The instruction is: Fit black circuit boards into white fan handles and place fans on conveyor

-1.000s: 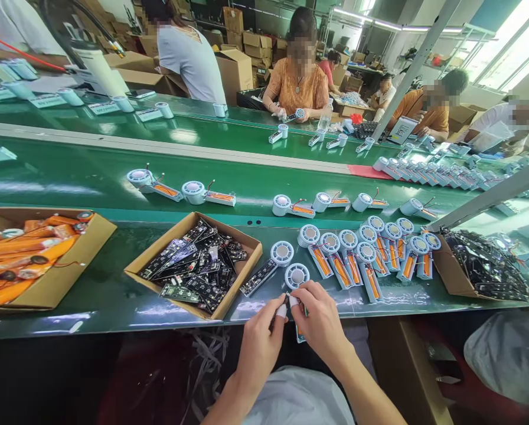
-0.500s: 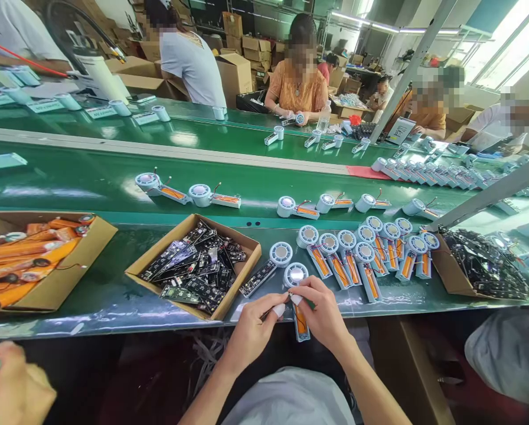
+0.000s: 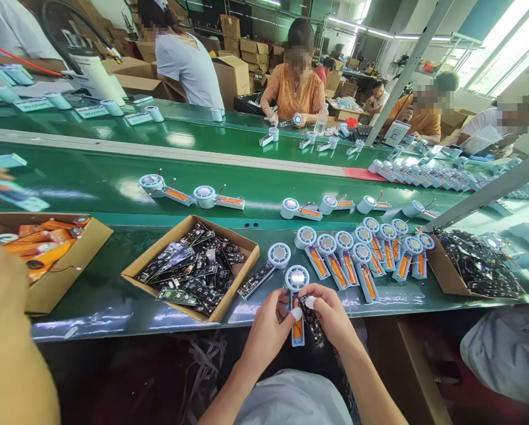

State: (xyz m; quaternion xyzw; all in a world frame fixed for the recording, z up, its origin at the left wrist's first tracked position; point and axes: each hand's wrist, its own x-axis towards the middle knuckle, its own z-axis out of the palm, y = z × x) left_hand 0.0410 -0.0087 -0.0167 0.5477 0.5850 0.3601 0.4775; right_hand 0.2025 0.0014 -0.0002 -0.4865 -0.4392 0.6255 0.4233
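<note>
A light-blue handheld fan [image 3: 297, 278] lies head-away at the table's front edge, its open handle showing an orange battery [image 3: 297, 330]. My left hand [image 3: 268, 327] is closed about the upper handle, its white-covered thumb pressing near the battery. In my right hand [image 3: 330, 316], also with a white-covered thumb, a black circuit board [image 3: 312, 324] is pinched, tilted just right of the handle. Fingers hide where the board's top end meets the fan. Left of these rests another fan [image 3: 278, 255] with a black board on its handle.
An open carton [image 3: 242, 283] of black circuit boards stands at left; a second carton [image 3: 446, 274] of boards is at right. Several battery-fitted fans [image 3: 362, 252] lie between. Behind them runs a green conveyor [image 3: 255, 159]. A co-worker's blurred arm [image 3: 12, 336] crosses the battery carton [image 3: 82, 248].
The black circuit board has come into clear view in my right hand, beside the handle. My left hand has moved right onto the fan. A co-worker's arm has swung in at left.
</note>
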